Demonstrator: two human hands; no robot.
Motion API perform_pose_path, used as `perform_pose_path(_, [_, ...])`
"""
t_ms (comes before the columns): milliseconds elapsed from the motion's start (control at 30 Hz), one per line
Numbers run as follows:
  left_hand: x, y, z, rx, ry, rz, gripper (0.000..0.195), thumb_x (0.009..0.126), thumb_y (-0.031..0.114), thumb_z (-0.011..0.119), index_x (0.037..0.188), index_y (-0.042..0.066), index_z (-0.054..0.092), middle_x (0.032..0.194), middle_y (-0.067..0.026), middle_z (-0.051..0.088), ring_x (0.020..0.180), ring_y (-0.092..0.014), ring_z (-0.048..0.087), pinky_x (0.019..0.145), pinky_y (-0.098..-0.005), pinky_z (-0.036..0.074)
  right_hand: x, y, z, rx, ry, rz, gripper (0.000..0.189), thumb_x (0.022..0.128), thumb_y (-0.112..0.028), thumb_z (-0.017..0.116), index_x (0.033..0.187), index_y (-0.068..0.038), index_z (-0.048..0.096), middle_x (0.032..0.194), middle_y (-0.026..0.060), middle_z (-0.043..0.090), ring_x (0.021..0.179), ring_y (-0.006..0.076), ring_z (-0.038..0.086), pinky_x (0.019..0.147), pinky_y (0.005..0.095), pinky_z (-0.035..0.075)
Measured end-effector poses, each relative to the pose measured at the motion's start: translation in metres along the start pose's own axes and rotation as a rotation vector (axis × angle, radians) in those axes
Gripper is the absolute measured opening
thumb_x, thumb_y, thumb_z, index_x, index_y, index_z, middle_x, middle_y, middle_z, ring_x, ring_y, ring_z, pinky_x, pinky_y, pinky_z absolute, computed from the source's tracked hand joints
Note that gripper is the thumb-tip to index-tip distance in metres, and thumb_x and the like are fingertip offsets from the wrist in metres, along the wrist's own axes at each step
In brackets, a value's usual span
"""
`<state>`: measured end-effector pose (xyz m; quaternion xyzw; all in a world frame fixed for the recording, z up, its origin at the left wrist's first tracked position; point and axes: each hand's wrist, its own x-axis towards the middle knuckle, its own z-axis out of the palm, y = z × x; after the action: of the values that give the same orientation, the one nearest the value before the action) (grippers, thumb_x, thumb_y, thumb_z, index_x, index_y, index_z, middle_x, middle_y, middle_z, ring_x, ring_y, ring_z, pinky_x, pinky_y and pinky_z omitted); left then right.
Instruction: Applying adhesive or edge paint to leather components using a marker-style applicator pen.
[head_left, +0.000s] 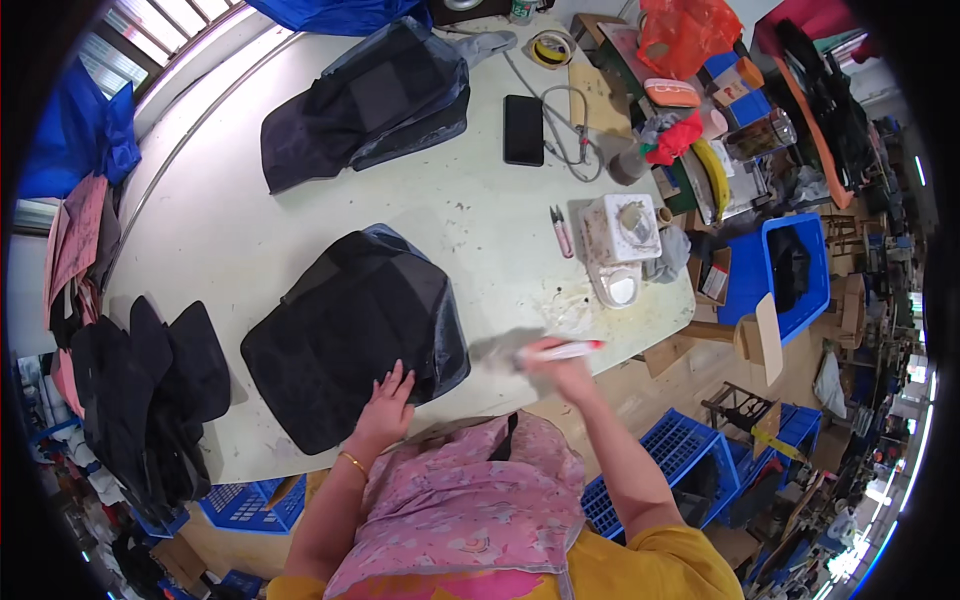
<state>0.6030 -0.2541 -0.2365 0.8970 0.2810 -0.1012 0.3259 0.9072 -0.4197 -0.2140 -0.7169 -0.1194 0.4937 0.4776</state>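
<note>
My left hand (388, 409) lies with spread fingers on the lower edge of a stack of black fabric pieces (337, 337), which rests near the table's front edge. Over the table to the right, my right hand (556, 364) is closed around a white tube-like tool with a red end (574, 349), perhaps a marker or a brush; its other end is blurred. Beyond the hand stands a white plastic container (619, 229) with a small white dish (622, 288) at its near side. Pink-handled thread snips (562, 234) lie just left of it.
Another stack of black pieces (375, 90) lies at the far side, and more black pieces (154, 382) hang over the left edge. A black phone (523, 130), a grey cable (551, 120) and tape rolls (551, 49) lie at the back right. Blue crates (667, 457) stand below the table.
</note>
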Motion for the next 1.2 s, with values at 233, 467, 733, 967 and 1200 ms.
perform_pose_path(233, [-0.026,0.015,-0.010,-0.108,0.025,-0.028,0.053,0.086,0.009,0.054,0.138,0.002,0.050,0.149,-0.0172,0.043,0.130,-0.037,0.049,0.111,-0.0452,0.038,0.013,-0.063,-0.182,-0.290,0.361,-0.370,0.019,0.076,-0.002,0.073,0.094,0.002,0.071,0.085,0.0055,0.070,0.073,0.0146,0.059,0.068,0.0270,0.049])
perform_pose_path(467, [-0.055,0.025,-0.032,-0.546,0.095,-0.043,0.052,0.087,0.006,0.055,0.139,0.002,0.051,0.143,-0.0148,0.051,0.126,-0.029,0.053,0.109,-0.0379,0.038,0.016,-0.067,-0.183,-0.835,0.110,-0.446,0.016,0.075,0.001,0.072,0.090,0.004,0.070,0.087,0.0069,0.071,0.072,0.0158,0.059,0.069,0.0254,0.048])
perform_pose_path(733, [-0.064,-0.051,-0.026,-0.878,0.659,-0.619,0.037,0.104,0.030,0.044,0.077,0.006,0.048,0.065,-0.0031,0.051,0.053,-0.011,0.047,0.049,-0.0272,0.041,0.014,-0.053,-0.181,-0.312,0.541,-0.259,0.017,0.078,-0.004,0.070,0.093,0.004,0.068,0.085,0.0079,0.070,0.070,0.0187,0.060,0.068,0.0268,0.048])
perform_pose_path(967, [-0.027,-0.126,-0.062,-0.360,0.736,-0.234,0.040,0.098,0.033,0.054,0.081,-0.001,0.066,0.082,-0.0068,0.064,0.074,-0.021,0.058,0.071,-0.0313,0.047,0.014,-0.025,-0.135,-0.982,0.595,-0.572,0.013,0.083,-0.008,0.066,0.093,0.000,0.066,0.085,0.0134,0.068,0.073,0.0275,0.062,0.070,0.0345,0.049])
perform_pose_path(1200, [0.029,-0.188,-0.071,-0.417,0.757,-0.355,0.046,0.084,0.017,0.070,0.124,0.002,0.055,0.130,-0.0149,0.051,0.116,-0.030,0.053,0.103,-0.0334,0.042,-0.016,-0.096,0.044,-0.194,0.326,-0.361,0.014,0.083,-0.005,0.068,0.096,-0.001,0.064,0.095,0.0063,0.063,0.084,0.0158,0.055,0.078,0.0276,0.046])
